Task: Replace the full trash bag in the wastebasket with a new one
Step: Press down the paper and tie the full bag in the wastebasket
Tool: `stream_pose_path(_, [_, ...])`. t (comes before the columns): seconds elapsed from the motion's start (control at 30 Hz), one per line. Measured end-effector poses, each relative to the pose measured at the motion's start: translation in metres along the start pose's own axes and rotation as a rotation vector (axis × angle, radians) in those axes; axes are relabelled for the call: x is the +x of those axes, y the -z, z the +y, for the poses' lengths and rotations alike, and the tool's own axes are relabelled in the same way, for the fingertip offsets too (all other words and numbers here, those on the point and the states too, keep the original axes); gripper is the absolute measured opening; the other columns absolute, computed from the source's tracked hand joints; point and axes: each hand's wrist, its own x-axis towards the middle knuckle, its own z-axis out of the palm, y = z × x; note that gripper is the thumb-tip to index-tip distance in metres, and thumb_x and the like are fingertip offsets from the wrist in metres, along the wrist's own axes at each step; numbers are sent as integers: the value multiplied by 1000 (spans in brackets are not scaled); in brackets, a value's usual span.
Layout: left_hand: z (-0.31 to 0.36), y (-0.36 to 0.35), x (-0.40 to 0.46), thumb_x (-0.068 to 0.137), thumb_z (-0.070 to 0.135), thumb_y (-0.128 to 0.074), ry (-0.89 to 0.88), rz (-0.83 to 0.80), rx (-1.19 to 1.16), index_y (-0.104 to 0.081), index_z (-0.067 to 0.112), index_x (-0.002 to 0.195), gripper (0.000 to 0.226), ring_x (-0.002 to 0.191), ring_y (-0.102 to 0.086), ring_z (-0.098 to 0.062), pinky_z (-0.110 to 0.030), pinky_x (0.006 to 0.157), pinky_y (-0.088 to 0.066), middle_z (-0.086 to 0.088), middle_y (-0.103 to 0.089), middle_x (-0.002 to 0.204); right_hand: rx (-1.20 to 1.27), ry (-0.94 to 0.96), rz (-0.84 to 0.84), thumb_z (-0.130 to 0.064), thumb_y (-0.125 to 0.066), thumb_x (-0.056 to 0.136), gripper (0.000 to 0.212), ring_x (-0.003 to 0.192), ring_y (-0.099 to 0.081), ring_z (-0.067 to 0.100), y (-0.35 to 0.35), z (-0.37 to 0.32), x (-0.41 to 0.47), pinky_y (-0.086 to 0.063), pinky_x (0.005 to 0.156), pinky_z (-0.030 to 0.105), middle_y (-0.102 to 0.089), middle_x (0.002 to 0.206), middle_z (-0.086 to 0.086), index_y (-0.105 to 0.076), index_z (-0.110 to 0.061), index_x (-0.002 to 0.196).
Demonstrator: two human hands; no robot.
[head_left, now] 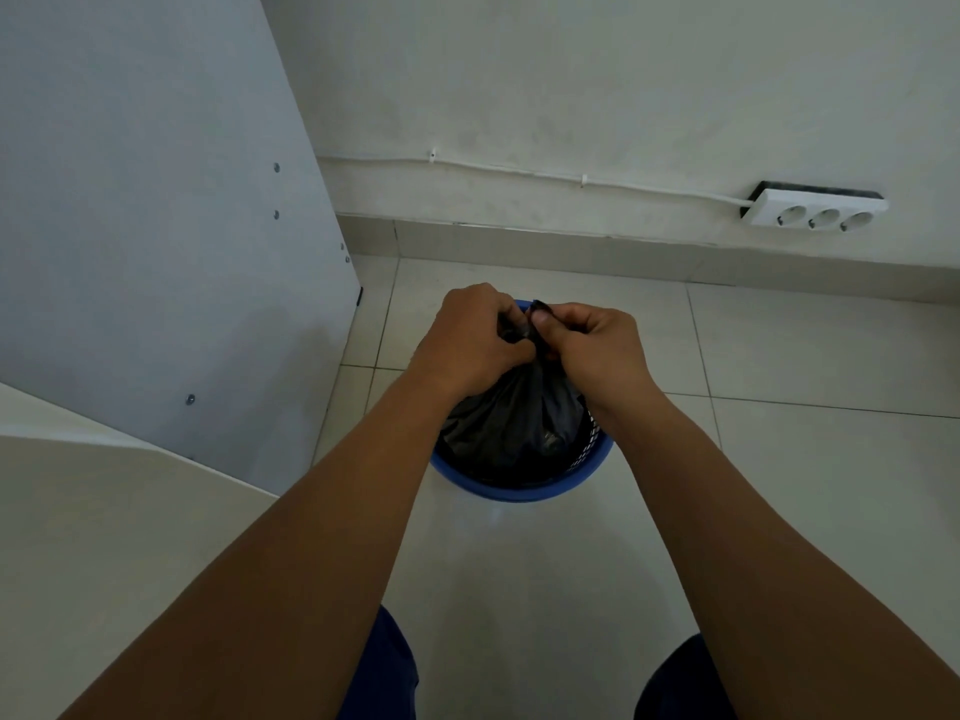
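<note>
A blue mesh wastebasket (519,491) stands on the tiled floor in front of me. A black trash bag (511,418) fills it, its top gathered into a bunch above the rim. My left hand (470,337) grips the gathered plastic on the left side. My right hand (597,345) pinches the bag's top on the right, thumb against the twisted neck. Both hands meet over the basket and hide the far part of its rim. No new bag shows in the view.
A grey cabinet side panel (156,226) rises on the left, with a pale desk top (104,537) below it. A white triple socket strip (815,210) and its cable hang on the back wall. My knees (384,678) show at the bottom.
</note>
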Motion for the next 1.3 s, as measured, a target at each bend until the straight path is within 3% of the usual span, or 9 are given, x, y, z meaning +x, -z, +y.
stream_pose_path(0.17, [-4,-6,-4,84,22,-77,-136,137,0,-80,14,99,17,87,-69,-17,-37,84,-56,-3,-75,96,129,-86,99,-10,-81,83,14,66,-71,14,2,-6,1,-58,67,23,-75,79,9,-75,-5,95])
stream_pose_path(0.23, [-4,-6,-5,83,21,-78,-165,160,-22,-80,15,99,17,86,-70,-15,-35,84,-56,-2,-77,95,129,-90,109,-9,-83,80,14,55,-65,10,3,-7,2,-55,62,21,-71,69,6,-73,-4,87])
stream_pose_path(0.43, [-14,1,-3,85,19,-78,-174,63,-104,-79,15,98,14,87,-68,-7,-18,84,-53,4,-72,95,-128,92,73,-21,-83,82,11,72,-74,16,8,-3,5,-61,76,31,-77,76,4,-79,-11,82])
stream_pose_path(0.53, [-15,3,-2,89,15,-73,-197,29,-62,-75,14,98,10,87,-63,-6,-7,80,-46,5,-66,97,-337,236,52,-25,-79,86,7,73,-72,3,10,-3,5,-57,74,18,-76,76,-7,-81,-19,87])
stream_pose_path(0.63, [-13,4,-2,91,17,-70,-162,55,-63,-75,16,101,11,89,-63,-8,-16,82,-49,4,-68,97,-476,344,-28,-27,-78,86,14,76,-69,-4,11,-5,5,-49,73,6,-75,83,-12,-81,-21,98])
stream_pose_path(0.83, [-13,0,-1,91,13,-70,-168,138,-26,-78,14,98,10,83,-67,-7,-21,83,-53,1,-75,91,-729,435,-100,-23,-72,92,18,78,-63,7,10,-10,7,-42,74,4,-74,91,-3,-78,-15,107])
stream_pose_path(1.0, [-11,-3,0,91,8,-67,-241,80,-95,-60,14,99,12,83,-64,-5,-21,78,-54,4,-68,90,-697,327,-121,-21,-61,99,15,67,-57,-1,15,-10,12,-39,59,4,-67,77,-9,-71,-21,88])
stream_pose_path(1.2, [-9,1,-3,88,0,-62,-320,68,-79,-51,18,101,25,85,-63,-9,-31,76,-55,3,-65,92,-517,115,-299,-23,-52,104,26,71,-59,10,17,-17,7,-48,72,29,-69,77,-2,-70,-22,86])
stream_pose_path(1.3, [-12,1,-4,88,1,-63,-347,106,-45,-56,12,98,17,84,-62,-11,-32,76,-54,1,-64,92,-414,50,-384,-21,-51,105,30,63,-57,2,23,-23,5,-47,66,22,-65,66,-11,-69,-25,81])
